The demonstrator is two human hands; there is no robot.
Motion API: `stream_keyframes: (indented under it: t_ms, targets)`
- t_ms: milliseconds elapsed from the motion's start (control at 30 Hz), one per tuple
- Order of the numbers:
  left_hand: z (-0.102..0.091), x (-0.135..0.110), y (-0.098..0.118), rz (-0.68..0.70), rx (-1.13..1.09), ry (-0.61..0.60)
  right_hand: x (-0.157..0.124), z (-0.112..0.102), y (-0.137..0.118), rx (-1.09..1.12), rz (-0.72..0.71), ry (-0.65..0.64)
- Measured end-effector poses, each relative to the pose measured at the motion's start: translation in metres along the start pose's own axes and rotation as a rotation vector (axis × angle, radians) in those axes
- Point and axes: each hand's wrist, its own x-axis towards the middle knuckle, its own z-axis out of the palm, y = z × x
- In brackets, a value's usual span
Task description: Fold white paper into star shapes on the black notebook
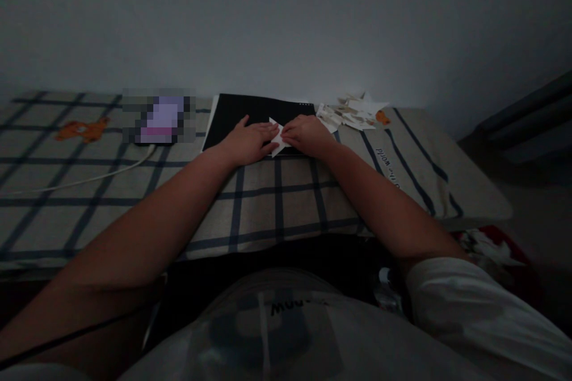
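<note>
A small piece of folded white paper with pointed corners lies on a black folder or notebook. My left hand rests flat from the left, fingers stretched out and apart, with the fingertips and thumb touching the paper's left side. From the right, my right hand has its fingers curled together at the paper's right side, gripping it. Parts of the paper are hidden under the fingers of both hands.
A pile of white paper pieces lies right of the folder, beside a small orange thing. Leftward are a phone with a white cable and an orange crumpled item. A checked cloth covers the table against the wall.
</note>
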Motion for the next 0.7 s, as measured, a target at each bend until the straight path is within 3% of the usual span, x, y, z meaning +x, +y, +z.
stream_keyframes:
  t_ms: [333,567,700]
  targets:
    - [0.001,-0.001,0.001,0.013,0.003,-0.010,-0.003,-0.005,-0.016,-0.069,0.092,-0.055]
    - [0.005,0.001,-0.003,0.049,0.030,0.044,-0.003,-0.009,-0.016,-0.123,0.024,-0.048]
    - [0.005,0.002,-0.012,0.110,-0.002,0.002,-0.004,-0.013,-0.009,-0.109,-0.057,-0.072]
